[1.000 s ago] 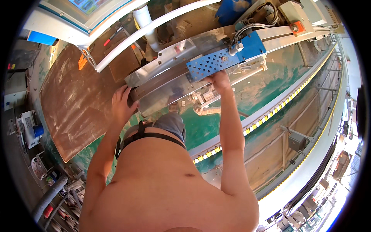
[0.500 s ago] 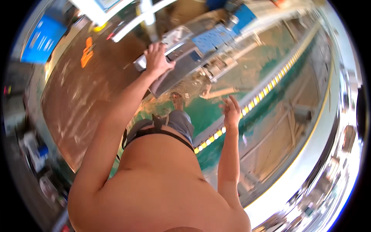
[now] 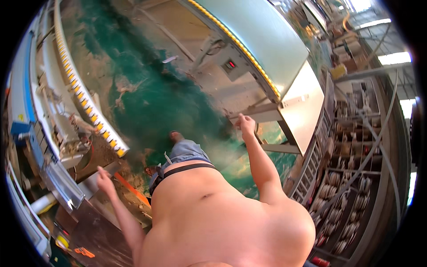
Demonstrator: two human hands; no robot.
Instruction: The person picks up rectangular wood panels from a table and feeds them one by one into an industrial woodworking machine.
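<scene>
My left hand [image 3: 105, 180] is off to the left, beside the edge of a grey machine bed [image 3: 91, 186]. Its fingers are loosely bent and somewhat apart, with nothing seen in them. A shiny metal profile [image 3: 62, 184] lies on the machine just left of that hand. My right hand [image 3: 245, 124] hangs in the air in front of me, its fingers curled in and no object visible in it. Nearest to it is the corner of a pale-topped table [image 3: 302, 111] with a metal frame.
A rail with yellow rollers [image 3: 84, 102] runs along the left. Another yellow-edged conveyor table [image 3: 253, 31] stands ahead. The floor [image 3: 178, 102] is green and dusty. At right are a ladder [image 3: 313, 164] and racks of reels [image 3: 342, 200]. An orange tool [image 3: 84, 252] lies on the brown board.
My view has swung to the right and I have stepped away from the brown work surface. My left hand has come off the metal piece. My right hand has curled its fingers.
</scene>
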